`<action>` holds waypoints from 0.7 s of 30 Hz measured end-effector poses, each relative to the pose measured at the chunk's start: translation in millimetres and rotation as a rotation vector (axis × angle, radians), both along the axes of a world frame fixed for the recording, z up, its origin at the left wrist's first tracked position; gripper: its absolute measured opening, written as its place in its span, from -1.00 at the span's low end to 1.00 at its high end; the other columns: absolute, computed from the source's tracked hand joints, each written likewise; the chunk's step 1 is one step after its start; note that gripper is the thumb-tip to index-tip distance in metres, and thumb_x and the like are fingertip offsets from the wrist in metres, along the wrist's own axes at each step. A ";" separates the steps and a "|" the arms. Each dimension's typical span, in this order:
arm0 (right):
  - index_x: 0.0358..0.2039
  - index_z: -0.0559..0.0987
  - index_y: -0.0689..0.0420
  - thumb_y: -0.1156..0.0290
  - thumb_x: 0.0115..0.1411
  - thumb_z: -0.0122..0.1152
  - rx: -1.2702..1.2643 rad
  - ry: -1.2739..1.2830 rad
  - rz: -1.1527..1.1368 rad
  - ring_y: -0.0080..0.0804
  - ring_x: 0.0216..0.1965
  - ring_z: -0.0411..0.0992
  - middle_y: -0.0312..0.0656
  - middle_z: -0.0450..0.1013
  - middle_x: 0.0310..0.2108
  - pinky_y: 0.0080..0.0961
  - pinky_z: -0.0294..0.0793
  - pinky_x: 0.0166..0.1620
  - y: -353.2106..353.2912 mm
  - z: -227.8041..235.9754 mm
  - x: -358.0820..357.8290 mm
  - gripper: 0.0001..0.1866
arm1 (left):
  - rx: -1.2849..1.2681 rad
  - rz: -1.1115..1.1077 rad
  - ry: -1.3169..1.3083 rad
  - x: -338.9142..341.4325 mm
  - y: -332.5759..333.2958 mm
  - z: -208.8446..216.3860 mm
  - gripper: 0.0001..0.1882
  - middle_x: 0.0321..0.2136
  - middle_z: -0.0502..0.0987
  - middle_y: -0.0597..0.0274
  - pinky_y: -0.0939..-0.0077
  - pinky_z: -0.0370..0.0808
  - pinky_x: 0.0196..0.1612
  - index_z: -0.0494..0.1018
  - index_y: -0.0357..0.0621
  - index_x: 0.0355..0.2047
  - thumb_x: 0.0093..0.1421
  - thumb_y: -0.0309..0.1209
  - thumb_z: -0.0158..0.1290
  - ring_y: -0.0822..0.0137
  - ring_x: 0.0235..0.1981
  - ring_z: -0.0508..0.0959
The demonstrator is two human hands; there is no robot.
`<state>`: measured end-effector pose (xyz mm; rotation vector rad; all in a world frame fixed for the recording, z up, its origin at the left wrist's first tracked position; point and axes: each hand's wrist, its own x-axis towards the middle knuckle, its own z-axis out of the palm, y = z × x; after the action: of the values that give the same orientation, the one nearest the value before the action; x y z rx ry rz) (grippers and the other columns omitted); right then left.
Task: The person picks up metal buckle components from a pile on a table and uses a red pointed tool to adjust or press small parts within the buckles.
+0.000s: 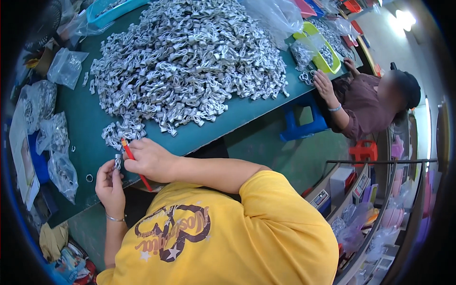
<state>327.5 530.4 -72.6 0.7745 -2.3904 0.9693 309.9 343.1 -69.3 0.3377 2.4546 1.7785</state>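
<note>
At the near edge of the green table (251, 111), my left hand (109, 187) pinches a small silver metal piece (118, 162) upright between thumb and fingertips. It has a ring-like top and looped strands below. Beside it, my right hand (147, 159) is closed around a slim red pen-like tool (143, 182) with an orange end; I cannot make out its exact kind. The two hands nearly meet at the piece. Just beyond them, a few similar pieces (114, 135) spill from a large heap of silver pieces (190, 61). A small metal ring (89, 178) lies left of my left hand.
Clear plastic bags of parts (61, 175) line the table's left side. A blue tray (114, 12) stands at the far left, a yellow-green basket (335, 64) at the far right. A co-worker (365, 99) sits at right near a blue stool (301, 121). Shelves (375, 209) stand behind.
</note>
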 end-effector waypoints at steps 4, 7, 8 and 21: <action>-0.50 0.37 0.12 0.54 -0.16 0.14 -0.096 -0.038 -0.010 -0.16 -0.25 0.33 -0.18 0.39 -0.33 -0.30 0.29 -0.25 0.0 -0.9 -2.0 -0.83 | 0.054 0.001 -0.077 0.9 -1.8 5.0 -0.78 -0.39 0.45 0.34 0.83 0.31 -0.49 0.39 -0.31 -0.14 0.20 -0.60 -0.10 0.62 -0.48 0.40; -0.49 0.35 0.14 0.62 -0.17 0.17 -0.388 0.017 0.001 -0.15 -0.33 0.36 -0.17 0.39 -0.40 -0.32 0.33 -0.30 -0.4 1.5 -4.2 -0.78 | 0.046 -0.025 -0.092 2.1 -3.3 7.7 -0.79 -0.40 0.45 0.34 0.83 0.32 -0.49 0.39 -0.32 -0.15 0.19 -0.61 -0.10 0.62 -0.49 0.40; -0.49 0.35 0.14 0.62 -0.17 0.17 -0.387 0.019 -0.002 -0.15 -0.33 0.36 -0.17 0.39 -0.40 -0.32 0.33 -0.30 -0.3 3.9 -3.2 -0.78 | 0.054 -0.059 -0.090 3.4 -2.8 11.1 -0.80 -0.40 0.44 0.33 0.83 0.32 -0.48 0.40 -0.32 -0.17 0.19 -0.61 -0.10 0.62 -0.50 0.40; -0.50 0.31 0.19 0.64 -0.04 0.20 -0.627 -0.346 0.048 -0.21 -0.42 0.38 -0.17 0.37 -0.49 -0.43 0.38 -0.40 6.1 9.7 6.7 -0.78 | 0.195 -0.168 -0.079 10.4 2.3 11.7 -0.75 -0.28 0.35 0.24 0.75 0.39 -0.30 0.37 -0.37 -0.19 0.08 -0.72 -0.01 0.53 -0.33 0.41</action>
<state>334.1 536.5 -62.9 0.4482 -2.1203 1.8696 320.3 345.4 -57.6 0.4638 2.1361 1.9227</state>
